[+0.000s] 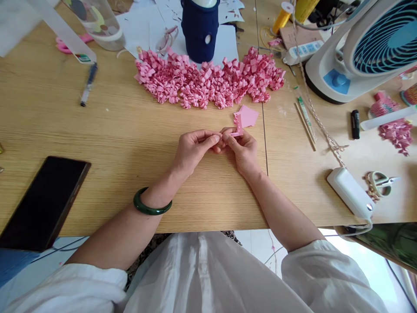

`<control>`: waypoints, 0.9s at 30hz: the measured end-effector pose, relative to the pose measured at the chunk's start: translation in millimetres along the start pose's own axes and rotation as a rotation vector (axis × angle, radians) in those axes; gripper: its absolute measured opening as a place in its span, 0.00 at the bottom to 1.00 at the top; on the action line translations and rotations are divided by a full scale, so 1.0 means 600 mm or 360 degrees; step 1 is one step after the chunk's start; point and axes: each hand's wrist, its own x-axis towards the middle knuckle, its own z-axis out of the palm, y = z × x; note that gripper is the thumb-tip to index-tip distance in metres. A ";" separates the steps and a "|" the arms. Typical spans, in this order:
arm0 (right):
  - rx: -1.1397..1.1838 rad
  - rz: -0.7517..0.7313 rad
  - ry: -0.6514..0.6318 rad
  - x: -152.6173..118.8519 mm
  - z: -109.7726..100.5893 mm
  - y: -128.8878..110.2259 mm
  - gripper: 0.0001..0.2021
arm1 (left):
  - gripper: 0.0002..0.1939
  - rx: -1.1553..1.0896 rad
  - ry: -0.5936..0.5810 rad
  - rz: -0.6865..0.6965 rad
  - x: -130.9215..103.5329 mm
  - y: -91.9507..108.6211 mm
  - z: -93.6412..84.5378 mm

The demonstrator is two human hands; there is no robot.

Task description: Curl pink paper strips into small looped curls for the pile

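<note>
My left hand [194,150] and my right hand [241,148] meet above the wooden table, fingertips touching. A narrow pink paper strip [239,125] with a bend in it sticks out from the fingers of my right hand. My left thumb and forefinger are pinched at the near end of the strip; what lies between them is too small to tell. Just beyond my right hand lie flat pink paper pieces [249,116]. A long heap of curled pink paper pieces [208,82] stretches behind them.
A dark blue cup [200,32] stands behind the heap. On the left lie a black phone [45,202] and a pen [88,84]. To the right are a fan [342,52], a marker [355,124], wooden sticks [305,126], a white power bank [350,192] and small scissors [382,182].
</note>
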 end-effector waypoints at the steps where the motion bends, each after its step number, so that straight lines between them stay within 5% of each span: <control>1: -0.0005 0.0001 -0.0008 0.000 0.000 0.000 0.20 | 0.11 -0.0002 -0.0008 -0.0001 0.000 -0.001 0.000; 27: -0.0035 -0.0044 -0.0083 -0.001 0.003 0.004 0.20 | 0.06 0.0301 0.0155 0.0300 0.008 -0.011 -0.007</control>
